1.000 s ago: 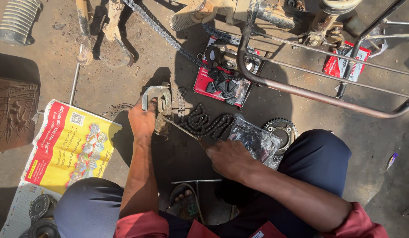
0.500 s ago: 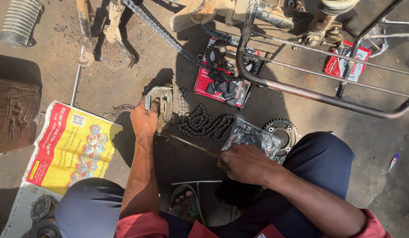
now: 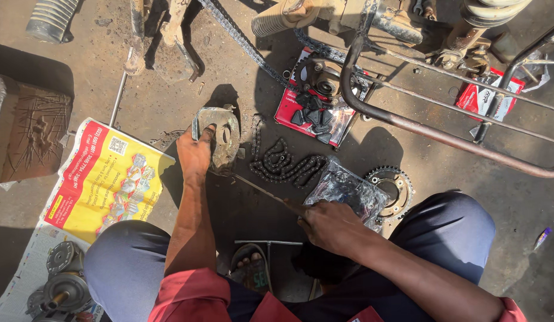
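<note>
My left hand (image 3: 195, 154) presses down on a grimy metal bracket plate (image 3: 220, 138) lying on the dirt ground. My right hand (image 3: 332, 224) grips the handle end of a long thin metal tool (image 3: 259, 188), whose tip reaches the lower edge of the plate. A coiled drive chain (image 3: 283, 165) lies just right of the plate. A clear plastic bag (image 3: 348, 191) and a toothed sprocket (image 3: 395, 186) sit beside my right hand.
A red box (image 3: 288, 111) holds black rubber blocks. A rusty motorcycle frame tube (image 3: 444, 138) crosses the upper right, with a hub and chain above. A colourful newspaper (image 3: 107, 179) lies left, engine parts (image 3: 59, 286) at bottom left. A T-handle wrench (image 3: 266, 244) lies between my knees.
My right hand has slid right and down, drawing the thin tool back from the plate. My left hand stays on the plate. The view has shifted slightly.
</note>
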Demonstrator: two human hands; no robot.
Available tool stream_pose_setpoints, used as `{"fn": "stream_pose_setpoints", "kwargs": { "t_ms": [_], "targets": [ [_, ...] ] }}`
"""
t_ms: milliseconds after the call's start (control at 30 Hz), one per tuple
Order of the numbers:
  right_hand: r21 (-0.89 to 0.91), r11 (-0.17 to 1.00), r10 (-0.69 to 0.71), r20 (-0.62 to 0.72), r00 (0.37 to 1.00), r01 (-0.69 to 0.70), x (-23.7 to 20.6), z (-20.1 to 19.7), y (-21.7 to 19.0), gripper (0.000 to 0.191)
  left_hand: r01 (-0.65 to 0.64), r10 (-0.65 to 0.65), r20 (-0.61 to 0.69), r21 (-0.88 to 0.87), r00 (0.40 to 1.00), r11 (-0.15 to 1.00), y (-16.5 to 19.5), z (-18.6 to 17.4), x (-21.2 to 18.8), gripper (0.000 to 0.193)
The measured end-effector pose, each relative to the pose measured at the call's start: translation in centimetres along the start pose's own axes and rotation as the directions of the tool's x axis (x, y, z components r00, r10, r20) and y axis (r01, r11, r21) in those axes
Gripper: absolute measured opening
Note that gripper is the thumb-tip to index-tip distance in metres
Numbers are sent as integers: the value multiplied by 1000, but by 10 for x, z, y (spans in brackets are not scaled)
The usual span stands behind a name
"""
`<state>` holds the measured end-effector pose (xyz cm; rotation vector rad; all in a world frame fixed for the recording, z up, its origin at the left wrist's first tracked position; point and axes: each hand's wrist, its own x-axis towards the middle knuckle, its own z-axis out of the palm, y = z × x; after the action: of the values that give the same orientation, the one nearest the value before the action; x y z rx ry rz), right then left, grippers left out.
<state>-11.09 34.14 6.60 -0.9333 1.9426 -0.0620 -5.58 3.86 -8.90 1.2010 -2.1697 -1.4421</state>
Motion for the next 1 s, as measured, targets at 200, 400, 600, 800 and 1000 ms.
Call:
{"fn": "stream_pose_setpoints", "kwargs": {
  "t_ms": [200, 400, 600, 800, 1000],
  "targets": [
    [223, 876, -386, -206, 899, 427, 25, -28, 49, 45, -133, 126, 50, 202, 991, 970, 4, 15, -11, 31],
    [716, 666, -7, 285, 958, -209, 53, -54, 69, 44, -106, 101, 34, 165, 994, 981, 17, 0, -10, 30],
    [660, 733, 21, 221, 975, -166, 61, -32, 52, 45, -57, 74, -82, 185, 994, 981, 9, -9, 11, 26],
    [-31, 998, 41, -407, 912, -59, 77, 31, 9, 28, 4, -40, -319, -113, 947, 994, -21, 7, 36, 14],
    [-50, 997, 28, -395, 918, -52, 78, -15, 43, 28, 339, -495, -359, -415, 791, 844, -35, 11, 61, 14]
  ]
}}
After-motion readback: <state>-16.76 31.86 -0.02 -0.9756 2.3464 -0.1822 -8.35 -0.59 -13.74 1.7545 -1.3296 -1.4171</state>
